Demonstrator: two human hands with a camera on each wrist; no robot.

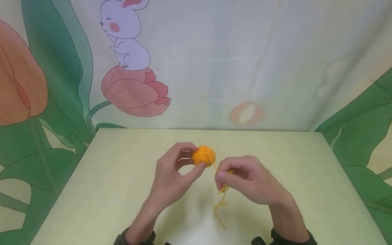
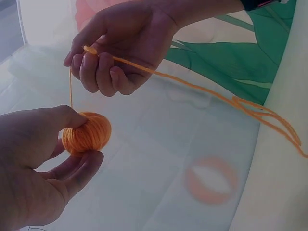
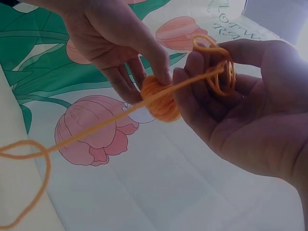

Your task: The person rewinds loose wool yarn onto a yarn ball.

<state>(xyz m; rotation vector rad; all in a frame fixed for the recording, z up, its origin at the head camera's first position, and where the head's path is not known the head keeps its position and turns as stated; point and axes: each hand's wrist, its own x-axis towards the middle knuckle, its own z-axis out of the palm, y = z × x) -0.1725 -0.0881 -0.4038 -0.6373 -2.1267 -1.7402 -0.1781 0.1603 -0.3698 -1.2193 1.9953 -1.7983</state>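
A small ball of orange yarn (image 1: 203, 156) is held between the thumb and fingertips of my left hand (image 1: 174, 177), above the table. From the ball a short strand runs to my right hand (image 1: 248, 178), which pinches the yarn between thumb and forefinger. In the right wrist view, loose loops of yarn (image 3: 222, 72) lie in the right hand's curled fingers. A loose tail of yarn (image 1: 221, 204) hangs below that hand, and the left wrist view shows this tail (image 2: 192, 84) with a loop farther along. The ball's wound strands (image 2: 91, 132) show plainly there.
Both hands are over a pale table (image 1: 122, 149). Behind it hangs a curtain (image 1: 199, 68) printed with a rabbit, tulips and green leaves. Dark cuffs or straps (image 1: 292, 238) sit around the wrists.
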